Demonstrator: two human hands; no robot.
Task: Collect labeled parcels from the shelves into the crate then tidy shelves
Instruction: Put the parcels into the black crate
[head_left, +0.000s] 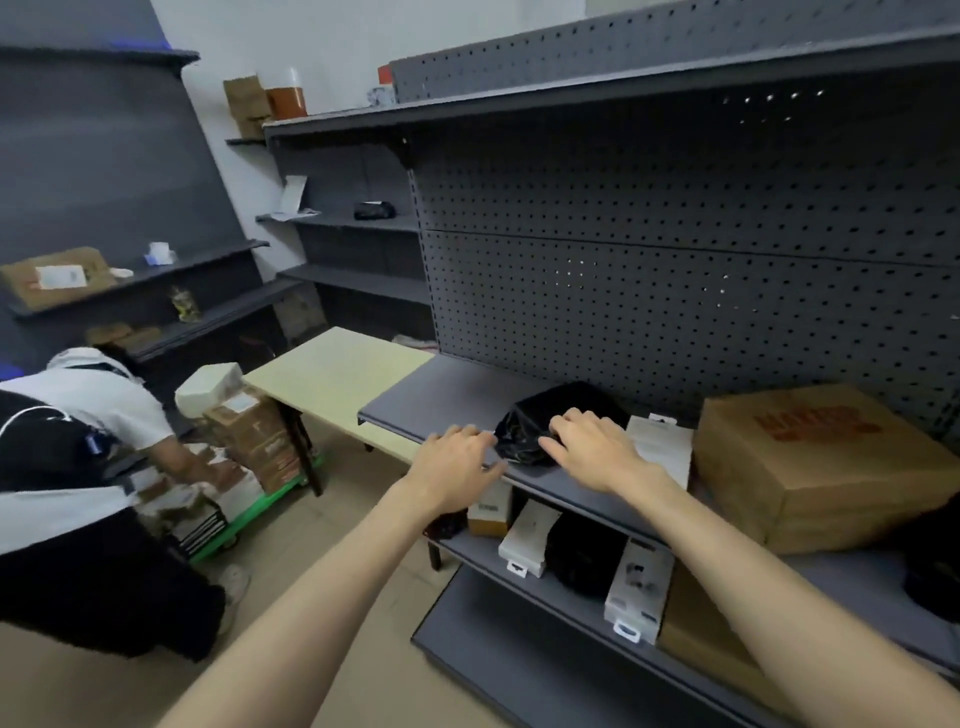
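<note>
1. Both hands are out over the front edge of the grey metal shelf (447, 395), reaching at a crumpled black plastic parcel bag (540, 421) that sits right between them.
2. Right hand (597, 452) lies on the right side of the bag, fingers loosely bent over the plastic and touching it. I can't tell if it's actually gripping or just resting there.
3. Left hand (457, 462) is just left of the bag, fingers spread fairly straight with the tips at the bag's edge, holding nothing.
4. Just past the right hand there's a flat white carton (665, 452) lying on the same shelf, then a big brown cardboard box with orange print (810, 467) further right.
5. Under the hands, on the next shelf down, a row of small white retail boxes (530, 540) and a dark bag (582, 561) (all a bit blurry).
6. Well off to the left of the left hand, another person in a white shirt (98, 405) bends over stacked parcels on a green plastic cart (260, 514), beside a pale wooden table (337, 384).
</note>
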